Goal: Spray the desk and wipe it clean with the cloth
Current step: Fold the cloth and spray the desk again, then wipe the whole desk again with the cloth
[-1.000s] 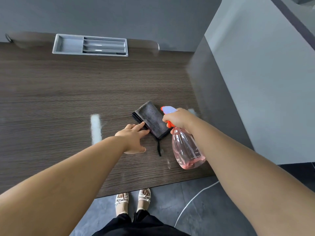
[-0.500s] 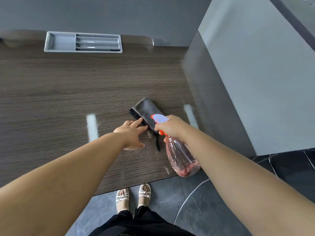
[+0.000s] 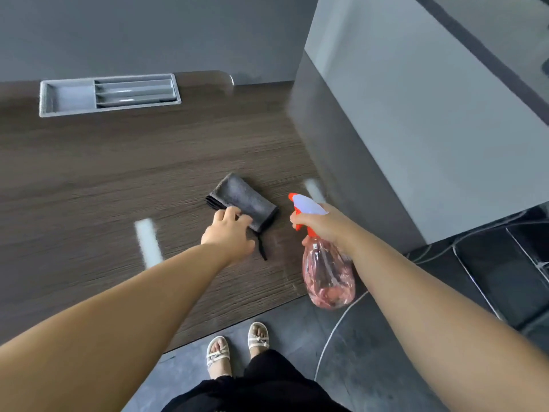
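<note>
A folded dark grey cloth [image 3: 244, 195] lies on the dark wood-grain desk [image 3: 89, 188], near its front right. My left hand [image 3: 228, 233] is on the cloth's near end, with its fingers curled over the edge. My right hand [image 3: 323, 227] grips the neck and orange trigger of a pink see-through spray bottle [image 3: 326, 275]. The bottle hangs tilted above the desk's front right corner, just right of the cloth, with its white nozzle pointing away over the desk.
A grey recessed cable tray [image 3: 74, 99] sits at the back of the desk. A grey partition [image 3: 416, 129] walls off the right side. My sandalled feet [image 3: 237, 346] stand on the dark floor below the front edge, beside a white cable [image 3: 332, 331].
My left hand went from lying flat beside the cloth to curling its fingers onto it. My right hand swung the bottle left and back to the right of the cloth.
</note>
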Available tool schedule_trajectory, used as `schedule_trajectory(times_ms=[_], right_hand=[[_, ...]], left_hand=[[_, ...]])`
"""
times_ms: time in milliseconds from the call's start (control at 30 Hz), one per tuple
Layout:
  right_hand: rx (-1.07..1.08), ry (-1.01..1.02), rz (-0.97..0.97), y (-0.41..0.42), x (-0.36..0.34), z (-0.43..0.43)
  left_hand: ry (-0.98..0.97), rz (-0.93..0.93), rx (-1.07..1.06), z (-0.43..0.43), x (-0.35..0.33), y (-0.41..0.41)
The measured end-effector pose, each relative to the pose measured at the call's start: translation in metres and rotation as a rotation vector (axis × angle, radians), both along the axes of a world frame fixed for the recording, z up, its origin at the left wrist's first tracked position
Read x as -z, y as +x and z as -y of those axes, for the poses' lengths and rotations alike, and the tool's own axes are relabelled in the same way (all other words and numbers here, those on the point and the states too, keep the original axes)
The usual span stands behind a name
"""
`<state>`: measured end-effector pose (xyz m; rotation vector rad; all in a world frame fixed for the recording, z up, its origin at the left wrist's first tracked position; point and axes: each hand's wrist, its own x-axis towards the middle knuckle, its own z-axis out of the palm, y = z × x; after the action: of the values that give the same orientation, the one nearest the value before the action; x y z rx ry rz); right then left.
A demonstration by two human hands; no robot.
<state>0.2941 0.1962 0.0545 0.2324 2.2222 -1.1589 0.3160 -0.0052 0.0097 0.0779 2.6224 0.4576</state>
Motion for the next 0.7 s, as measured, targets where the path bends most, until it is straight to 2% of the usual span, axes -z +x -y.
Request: schedule_trajectory(times_ms=[100, 233, 400, 500, 600, 700], right_hand=[[0.044, -0.161, -0.109, -0.004, -0.01, -0.021], [0.32, -0.282, -0.182, -0.025, -0.011, -0.055], [0.389, 0.045, -0.479, -0.06, -0.021, -0.078], [0.365, 0.226, -0.567, -0.094, -0.014, -0.096], [0.43, 0.201, -0.563, -0.122, -0.005, -0.118], [0.403, 0.174, -0.589, -0.135, -0.003, -0.131]], left_hand=[[0.014, 0.018, 0.022, -0.015, -0.005, -0.008], [0.018, 0.053, 0.007, -0.039, -0.013, -0.023], [-0.008, 0.092, -0.101, -0.058, -0.01, -0.039], [-0.071, 0.088, -0.122, -0.062, -0.006, -0.042], [-0.101, 0.064, -0.152, -0.066, -0.004, -0.043], [-0.101, 0.035, -0.187, -0.067, 0.0, -0.043]])
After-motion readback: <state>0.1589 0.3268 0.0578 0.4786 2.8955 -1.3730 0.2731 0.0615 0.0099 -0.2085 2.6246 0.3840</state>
